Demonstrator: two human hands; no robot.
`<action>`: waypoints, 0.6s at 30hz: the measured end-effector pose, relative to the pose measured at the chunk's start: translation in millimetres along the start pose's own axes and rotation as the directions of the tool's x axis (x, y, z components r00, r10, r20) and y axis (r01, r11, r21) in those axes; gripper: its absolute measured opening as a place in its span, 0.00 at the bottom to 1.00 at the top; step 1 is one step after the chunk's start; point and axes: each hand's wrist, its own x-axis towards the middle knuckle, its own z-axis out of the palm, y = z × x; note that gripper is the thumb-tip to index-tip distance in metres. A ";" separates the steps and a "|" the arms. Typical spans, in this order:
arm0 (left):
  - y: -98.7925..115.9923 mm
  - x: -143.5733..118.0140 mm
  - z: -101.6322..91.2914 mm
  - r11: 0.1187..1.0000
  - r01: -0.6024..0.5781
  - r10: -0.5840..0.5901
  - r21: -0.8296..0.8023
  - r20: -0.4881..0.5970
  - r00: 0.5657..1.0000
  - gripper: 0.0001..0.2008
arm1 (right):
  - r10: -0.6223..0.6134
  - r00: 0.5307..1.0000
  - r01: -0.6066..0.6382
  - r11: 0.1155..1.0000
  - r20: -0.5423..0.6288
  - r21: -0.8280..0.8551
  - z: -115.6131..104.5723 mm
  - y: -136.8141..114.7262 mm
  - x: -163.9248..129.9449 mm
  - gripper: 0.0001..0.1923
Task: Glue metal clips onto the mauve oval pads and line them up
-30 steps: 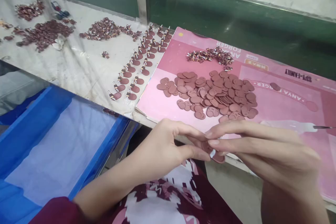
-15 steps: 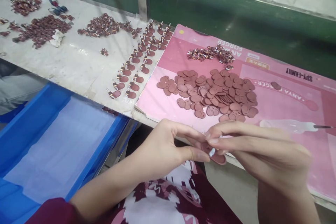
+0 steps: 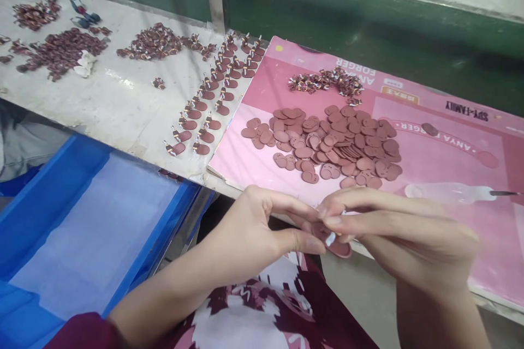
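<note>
The left hand (image 3: 254, 229) and right hand (image 3: 409, 240) met fingertip to fingertip just before the bench edge, both pinched shut on a small maroon oval piece (image 3: 338, 248) largely hidden by the fingers. A white bit at the pinch was too small to identify. The glue bottle (image 3: 450, 192) beside the loose oval pile (image 3: 339, 144) looked blurred, its tip cut off at the frame's edge.

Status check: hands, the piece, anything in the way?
Left hand and right hand pinch one brown tag together, just off the bench edge. Loose pile of tags on pink card behind. Nothing between.
</note>
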 end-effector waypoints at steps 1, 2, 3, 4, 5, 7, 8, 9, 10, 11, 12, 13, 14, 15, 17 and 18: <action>1.1 0.0 0.9 1.000 0.002 -0.002 0.005 -0.006 1.000 0.11 | -0.004 1.000 0.004 1.000 0.011 0.003 -1.1 -0.2 0.1 0.20; 2.2 -0.1 1.8 1.000 0.004 -0.004 0.013 -0.012 1.000 0.11 | -0.006 1.000 0.006 1.000 0.026 0.006 -2.3 -0.7 0.5 0.20; 3.5 -0.3 2.8 1.000 0.008 -0.007 0.024 -0.016 1.000 0.11 | -0.007 0.999 0.007 1.000 0.040 0.008 -3.5 -1.5 1.0 0.20; 4.7 -0.5 3.8 0.999 0.010 -0.010 0.037 -0.019 1.000 0.12 | -0.011 0.999 0.010 1.000 0.052 0.004 -4.7 -2.6 1.7 0.20; 5.7 -0.8 4.7 0.999 0.010 -0.010 0.052 -0.017 1.000 0.12 | -0.018 0.998 0.018 1.000 0.059 -0.007 -5.9 -3.9 2.4 0.19; 7.2 -1.5 6.0 0.997 -0.008 0.009 0.079 -0.010 1.000 0.12 | -0.039 0.997 0.042 0.998 0.064 -0.046 -8.1 -6.5 3.2 0.19; 7.5 -2.1 6.4 0.995 -0.025 0.026 0.093 -0.002 1.000 0.12 | -0.046 0.996 0.051 0.997 0.071 -0.064 -9.2 -7.6 3.1 0.18; 7.6 -2.8 6.8 0.993 -0.047 0.046 0.106 0.004 0.999 0.13 | -0.049 0.996 0.055 0.996 0.079 -0.077 -10.3 -8.4 2.3 0.18; 7.4 -3.5 7.2 0.990 -0.072 0.072 0.122 0.006 0.997 0.14 | -0.045 0.995 0.053 0.995 0.087 -0.083 -11.3 -8.7 1.0 0.18; 7.1 -4.3 7.6 0.985 -0.096 0.096 0.144 0.008 0.995 0.15 | -0.036 0.995 0.043 0.996 0.090 -0.081 -12.4 -8.5 -1.1 0.18; 6.8 -4.9 8.1 0.978 -0.121 0.121 0.169 0.008 0.993 0.15 | -0.025 0.996 0.031 0.997 0.089 -0.072 -13.3 -7.8 -3.8 0.18; 6.4 -5.3 8.7 0.969 -0.145 0.148 0.198 0.002 0.989 0.15 | -0.015 0.997 0.019 0.998 0.075 -0.058 -14.1 -6.5 -7.0 0.18; 6.0 -5.5 9.3 0.958 -0.168 0.175 0.233 -0.009 0.985 0.15 | 0.005 0.999 -0.003 0.999 0.046 -0.038 -14.7 -4.8 -10.4 0.18; 5.6 -5.2 9.9 0.944 -0.188 0.202 0.272 -0.024 0.979 0.14 | 0.038 0.999 -0.038 0.999 0.008 -0.013 -15.2 -2.6 -13.7 0.17; 4.3 -3.3 10.6 0.911 -0.222 0.258 0.347 -0.061 0.964 0.13 | 0.157 0.981 -0.152 0.987 -0.112 0.044 -15.5 2.2 -19.1 0.17; 3.2 -1.8 10.7 0.895 -0.235 0.285 0.379 -0.083 0.955 0.12 | 0.237 0.955 -0.228 0.971 -0.177 0.069 -15.5 4.6 -20.7 0.17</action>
